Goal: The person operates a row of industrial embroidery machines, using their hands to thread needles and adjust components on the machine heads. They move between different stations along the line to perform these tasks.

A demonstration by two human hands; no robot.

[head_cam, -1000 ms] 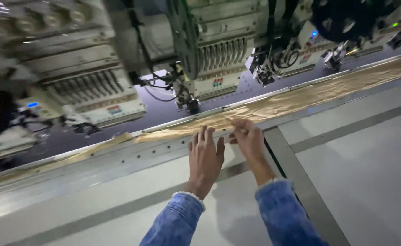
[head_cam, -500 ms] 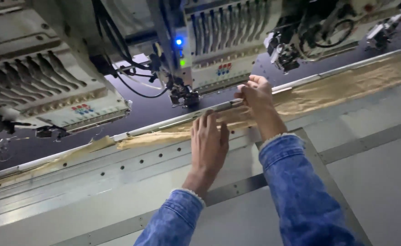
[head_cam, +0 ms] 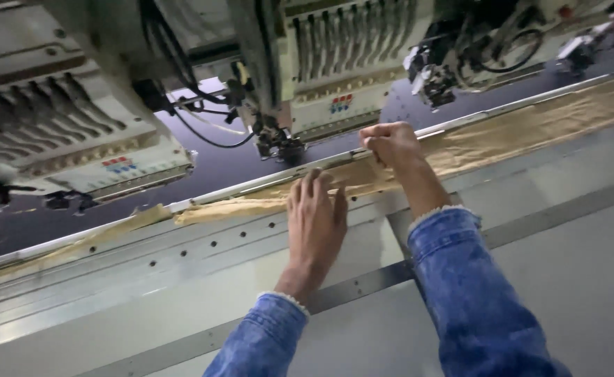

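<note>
Left hand lies flat, grip released, on tan fabric strip; right hand pinches it.

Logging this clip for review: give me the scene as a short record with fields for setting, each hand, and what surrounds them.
setting: long multi-head embroidery machine over a grey metal table
left hand: flat, palm down, fingertips on the tan fabric strip
right hand: closed in a fist at the strip's far edge; what it pinches cannot be made out
fabric: strip runs along a silver frame rail, dark fabric beyond it
clothing: blue denim sleeves
</note>
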